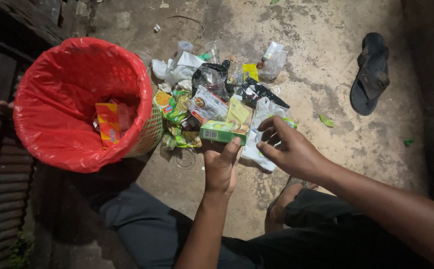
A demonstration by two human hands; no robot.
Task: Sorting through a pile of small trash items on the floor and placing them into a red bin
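left hand raised over the floor, fingers wrapped around a green box, thumb up along its near edge; box held level, just above the edge of the litter pile. right hand just beside it on the right, fingers spread and half curled, gripping nothing, fingertips near the box's right end and hovering over a white plastic bag. cannot tell whether those fingertips touch the bag.

pile made up of crumpled wrappers: green and yellow snack packets by the basket, a yellow sachet behind the box, black foil further back, white paper, a clear bag and clear cups at the far side.

to the left, a woven basket lined with a red bag, tilted toward the camera, touching the packets at its right flank. inside, a red and yellow carton lying against the liner.

well apart on the right, a black sandal sole-up on the concrete, with a green scrap between it and the pile. dark trousers and a foot at the bottom of the view. corrugated sheet along the left edge.
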